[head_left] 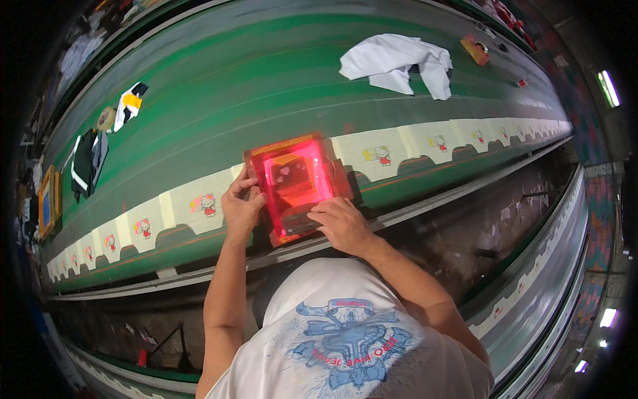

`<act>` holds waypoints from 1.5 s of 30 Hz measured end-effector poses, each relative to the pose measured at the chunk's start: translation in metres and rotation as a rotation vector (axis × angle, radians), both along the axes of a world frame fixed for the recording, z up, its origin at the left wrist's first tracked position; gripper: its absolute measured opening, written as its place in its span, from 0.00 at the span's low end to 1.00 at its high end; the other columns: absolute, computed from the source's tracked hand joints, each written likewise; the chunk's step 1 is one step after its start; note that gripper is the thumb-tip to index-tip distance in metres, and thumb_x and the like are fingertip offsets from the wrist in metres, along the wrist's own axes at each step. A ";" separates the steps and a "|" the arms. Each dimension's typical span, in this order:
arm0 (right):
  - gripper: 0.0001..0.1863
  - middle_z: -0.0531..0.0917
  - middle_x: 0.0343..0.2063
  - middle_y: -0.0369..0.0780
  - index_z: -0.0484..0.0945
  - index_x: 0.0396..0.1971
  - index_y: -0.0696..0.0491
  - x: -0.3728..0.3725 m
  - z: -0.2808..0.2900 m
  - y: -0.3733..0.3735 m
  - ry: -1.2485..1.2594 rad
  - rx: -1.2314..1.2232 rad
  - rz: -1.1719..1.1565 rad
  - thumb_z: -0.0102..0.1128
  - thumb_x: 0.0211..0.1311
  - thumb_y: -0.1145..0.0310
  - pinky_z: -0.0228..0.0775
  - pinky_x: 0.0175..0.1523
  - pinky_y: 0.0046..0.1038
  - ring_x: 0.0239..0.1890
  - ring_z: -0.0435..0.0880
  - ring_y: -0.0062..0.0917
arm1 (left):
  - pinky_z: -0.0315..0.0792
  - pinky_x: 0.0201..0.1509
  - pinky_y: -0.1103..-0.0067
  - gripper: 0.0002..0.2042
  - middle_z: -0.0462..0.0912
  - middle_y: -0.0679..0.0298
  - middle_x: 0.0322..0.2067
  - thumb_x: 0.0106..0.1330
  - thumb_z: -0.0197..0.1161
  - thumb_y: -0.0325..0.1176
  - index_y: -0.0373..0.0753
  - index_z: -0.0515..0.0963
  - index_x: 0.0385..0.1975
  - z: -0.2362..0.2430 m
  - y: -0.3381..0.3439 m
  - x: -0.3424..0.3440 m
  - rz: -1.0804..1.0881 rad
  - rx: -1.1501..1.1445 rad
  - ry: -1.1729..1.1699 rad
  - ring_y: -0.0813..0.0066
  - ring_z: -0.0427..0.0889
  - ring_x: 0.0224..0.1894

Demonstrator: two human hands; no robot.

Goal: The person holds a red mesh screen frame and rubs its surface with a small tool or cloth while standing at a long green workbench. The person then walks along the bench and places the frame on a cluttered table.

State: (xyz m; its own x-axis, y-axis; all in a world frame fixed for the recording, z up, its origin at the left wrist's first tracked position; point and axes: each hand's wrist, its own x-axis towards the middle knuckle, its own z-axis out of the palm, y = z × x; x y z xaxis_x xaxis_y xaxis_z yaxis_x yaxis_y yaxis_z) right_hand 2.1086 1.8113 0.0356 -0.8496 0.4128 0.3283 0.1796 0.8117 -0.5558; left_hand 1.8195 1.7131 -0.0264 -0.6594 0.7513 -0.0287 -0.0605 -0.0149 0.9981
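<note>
A printing screen frame (pixel 276 146) with pink ink and a small heart design lies over a row of white fabric pieces (pixel 357 154) on the long green table. My left hand (pixel 242 203) grips the frame's left side with curled fingers. My right hand (pixel 342 223) is closed on a dark squeegee (pixel 299 219) at the near end inside the frame. The fabric pieces on both sides carry small printed cartoon figures (pixel 380 155); what lies under the frame is hidden.
Beyond the row lie a white cloth (pixel 379 60), dark and patterned fabric pieces (pixel 86 159), a tape roll (pixel 106 118) and a small wooden-handled item (pixel 476 50). Another frame (pixel 48 199) stands at the left. A metal rail (pixel 442 184) edges the table; another table (pixel 531 279) is behind me at right.
</note>
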 end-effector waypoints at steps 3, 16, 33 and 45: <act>0.23 0.89 0.56 0.42 0.90 0.55 0.54 0.030 -0.010 0.019 0.062 -0.053 -0.027 0.76 0.58 0.80 0.80 0.68 0.43 0.61 0.86 0.40 | 0.75 0.80 0.65 0.17 0.73 0.41 0.81 0.57 0.74 0.13 0.28 0.89 0.48 0.007 0.021 0.025 -0.022 0.047 0.010 0.57 0.80 0.78; 0.22 0.89 0.55 0.44 0.91 0.54 0.57 0.194 -0.019 0.144 0.096 -0.100 -0.070 0.66 0.59 0.87 0.82 0.70 0.45 0.61 0.87 0.44 | 0.77 0.78 0.67 0.16 0.76 0.43 0.80 0.57 0.75 0.12 0.26 0.89 0.46 -0.006 0.158 0.182 0.002 0.011 -0.110 0.61 0.83 0.75; 0.18 0.88 0.55 0.43 0.90 0.54 0.57 0.207 -0.014 0.178 0.157 -0.123 0.037 0.64 0.66 0.80 0.82 0.68 0.43 0.60 0.87 0.42 | 0.85 0.68 0.69 0.18 0.79 0.53 0.79 0.57 0.75 0.08 0.33 0.86 0.45 0.008 0.168 0.197 -0.003 0.021 -0.300 0.68 0.88 0.67; 0.18 0.89 0.48 0.45 0.87 0.55 0.53 0.158 0.028 0.197 -0.343 0.154 0.266 0.63 0.66 0.74 0.80 0.62 0.44 0.55 0.89 0.43 | 0.82 0.73 0.66 0.14 0.75 0.49 0.81 0.58 0.75 0.10 0.28 0.85 0.43 0.000 0.164 0.190 -0.016 -0.025 -0.314 0.66 0.84 0.72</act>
